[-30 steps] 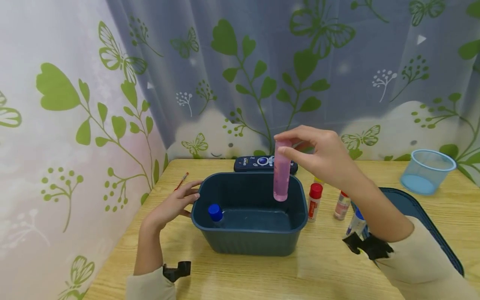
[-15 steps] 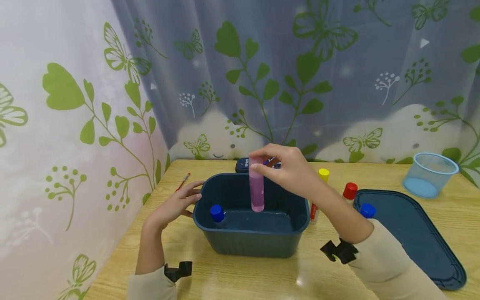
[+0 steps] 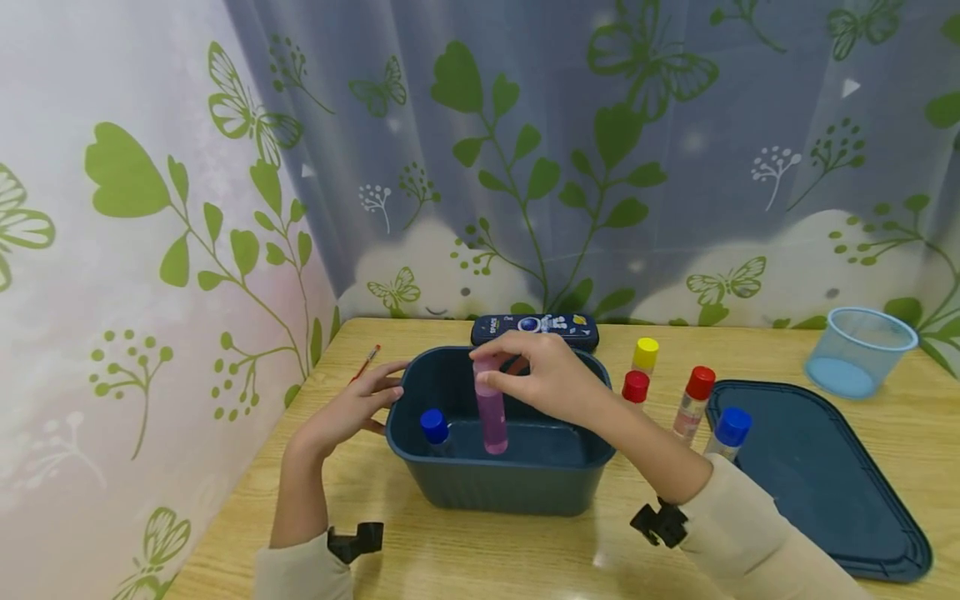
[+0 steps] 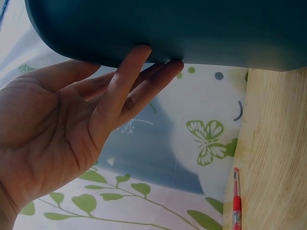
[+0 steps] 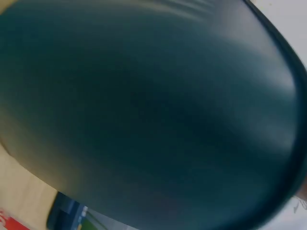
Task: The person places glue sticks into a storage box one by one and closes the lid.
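Note:
My right hand (image 3: pixel 543 379) pinches the top of a pink translucent tube (image 3: pixel 492 417) between thumb and fingers, holding it almost upright inside a dark teal bin (image 3: pixel 517 490). Whether the tube's lower end touches the bin floor I cannot tell. At the bin's left end, my left hand (image 3: pixel 356 412) rests its extended fingers against the outer wall, as the left wrist view also shows with the hand (image 4: pixel 53 124) under the rim. A blue-capped tube (image 3: pixel 434 427) stands in the bin's left part. The bin's wall (image 5: pixel 144 105) fills most of the right wrist view, hiding the held tube.
Right of the bin stand a yellow-capped tube (image 3: pixel 645 354), two red-capped tubes (image 3: pixel 699 385) and a blue-capped one (image 3: pixel 731 427). Beyond them lie a dark teal lid (image 3: pixel 840 500) and a blue mesh basket (image 3: pixel 858 354). A pencil case (image 3: pixel 570 329) and red pen (image 3: pixel 367 360) are behind.
My right hand has moved left and down with the pink tube, from over the bin's right side to deeper inside near its middle. My left hand has stayed at the bin's left end.

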Motion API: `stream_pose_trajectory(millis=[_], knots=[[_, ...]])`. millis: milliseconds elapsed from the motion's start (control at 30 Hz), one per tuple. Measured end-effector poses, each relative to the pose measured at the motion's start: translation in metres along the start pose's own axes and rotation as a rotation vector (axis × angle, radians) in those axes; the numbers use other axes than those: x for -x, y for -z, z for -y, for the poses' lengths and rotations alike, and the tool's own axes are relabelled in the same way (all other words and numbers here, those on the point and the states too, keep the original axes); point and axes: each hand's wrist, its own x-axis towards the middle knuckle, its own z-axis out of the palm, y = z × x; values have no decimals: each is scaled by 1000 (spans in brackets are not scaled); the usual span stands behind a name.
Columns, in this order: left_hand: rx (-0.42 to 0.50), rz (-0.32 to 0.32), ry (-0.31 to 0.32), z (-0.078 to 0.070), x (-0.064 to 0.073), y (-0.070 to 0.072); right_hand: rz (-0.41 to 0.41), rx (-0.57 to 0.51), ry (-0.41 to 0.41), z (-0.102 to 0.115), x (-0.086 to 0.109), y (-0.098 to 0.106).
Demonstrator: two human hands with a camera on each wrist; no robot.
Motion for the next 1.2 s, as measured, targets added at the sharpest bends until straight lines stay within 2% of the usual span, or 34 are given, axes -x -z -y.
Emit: stream_pose_trajectory(millis=[500,700,900,1200], knots=[[-9,-11,9,0,0,-1,66,-75,-67,-21,9,-29],[-17,-12,13,0,0,-1,101,-68,-73,-24,11,-32],[-26,-11,17,-1,0,1,172,-49,-110,-24,12,-33],[-21,0,7,-1,0,0,252,-54,-119,-27,14,-35]])
